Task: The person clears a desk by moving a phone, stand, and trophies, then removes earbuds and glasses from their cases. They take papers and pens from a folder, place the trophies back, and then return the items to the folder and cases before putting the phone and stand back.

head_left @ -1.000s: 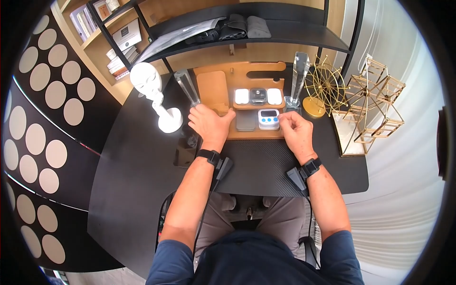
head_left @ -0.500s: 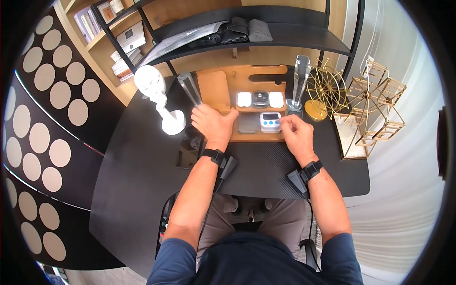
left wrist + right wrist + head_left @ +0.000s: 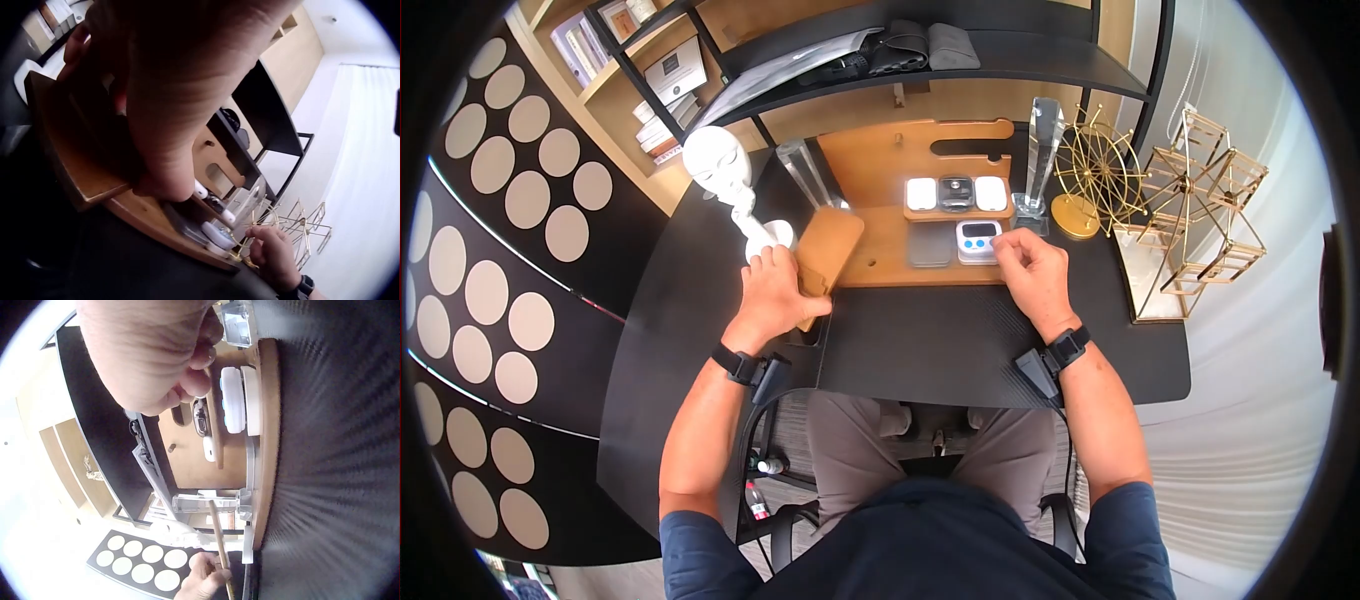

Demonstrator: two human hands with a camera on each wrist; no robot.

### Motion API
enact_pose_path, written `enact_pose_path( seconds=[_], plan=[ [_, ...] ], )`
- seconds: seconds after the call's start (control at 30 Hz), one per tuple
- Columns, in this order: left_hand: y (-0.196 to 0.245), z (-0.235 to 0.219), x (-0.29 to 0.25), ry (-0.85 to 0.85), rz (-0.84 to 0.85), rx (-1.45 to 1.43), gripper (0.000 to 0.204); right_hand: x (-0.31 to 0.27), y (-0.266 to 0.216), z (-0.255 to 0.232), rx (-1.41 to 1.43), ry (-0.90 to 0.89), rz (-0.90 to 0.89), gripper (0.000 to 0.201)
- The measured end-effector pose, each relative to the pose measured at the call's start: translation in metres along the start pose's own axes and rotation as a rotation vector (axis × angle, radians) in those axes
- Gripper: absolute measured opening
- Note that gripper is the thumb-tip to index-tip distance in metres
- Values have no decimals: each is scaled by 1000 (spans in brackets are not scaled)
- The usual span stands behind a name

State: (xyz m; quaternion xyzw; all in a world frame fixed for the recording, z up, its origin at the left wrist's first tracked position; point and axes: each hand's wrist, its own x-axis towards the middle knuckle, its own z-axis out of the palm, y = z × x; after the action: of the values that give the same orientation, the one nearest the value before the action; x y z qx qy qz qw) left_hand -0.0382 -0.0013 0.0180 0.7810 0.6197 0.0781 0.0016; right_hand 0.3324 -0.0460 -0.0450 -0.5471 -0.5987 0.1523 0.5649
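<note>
My left hand (image 3: 772, 295) grips a brown wooden panel (image 3: 832, 245) with rounded corners, thumb on its near edge. The panel stands tilted at the left end of a wooden desk organizer (image 3: 887, 240); its lower end is partly hidden by the hand. In the right wrist view the panel (image 3: 219, 540) shows edge-on. My right hand (image 3: 1036, 275) hovers at the organizer's right end, fingers loosely curled with nothing in them. Its fingertips are right beside a white timer (image 3: 978, 243) with blue buttons. A grey flat case (image 3: 930, 245) lies left of the timer.
Two white cases and a dark watch (image 3: 957, 193) sit on the organizer's upper ledge. Crystal trophies (image 3: 1040, 150) flank it. A white sculpture (image 3: 718, 165) stands left, gold wheel models (image 3: 1185, 220) right. Behind rises a black shelf (image 3: 1030, 65).
My left hand has moved left and toward me, bringing the wooden panel from its upright place against the organizer's back. The right hand has stayed by the timer.
</note>
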Motion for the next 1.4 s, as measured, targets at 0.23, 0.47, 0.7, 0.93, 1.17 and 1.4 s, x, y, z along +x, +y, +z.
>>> enact_pose_path(
  seconds=[0.23,0.47,0.7,0.93,1.17,1.4],
  plan=[
    [-21,18,15,-192,23,26,82,1,6,4,42,55,28,12],
    [-21,17,14,-212,60,51,75,1,6,4,54,52,36,13],
    [-12,11,14,-206,64,35,74,1,5,4,35,63,18,12],
    [-4,5,29,-58,47,52,71,1,5,4,40,47,44,12],
    [0,19,84,246,-116,-309,72,1,7,4,42,52,63,12],
    [-10,38,144,260,-202,-594,58,2,2,1,-9,82,34,13]
  ],
)
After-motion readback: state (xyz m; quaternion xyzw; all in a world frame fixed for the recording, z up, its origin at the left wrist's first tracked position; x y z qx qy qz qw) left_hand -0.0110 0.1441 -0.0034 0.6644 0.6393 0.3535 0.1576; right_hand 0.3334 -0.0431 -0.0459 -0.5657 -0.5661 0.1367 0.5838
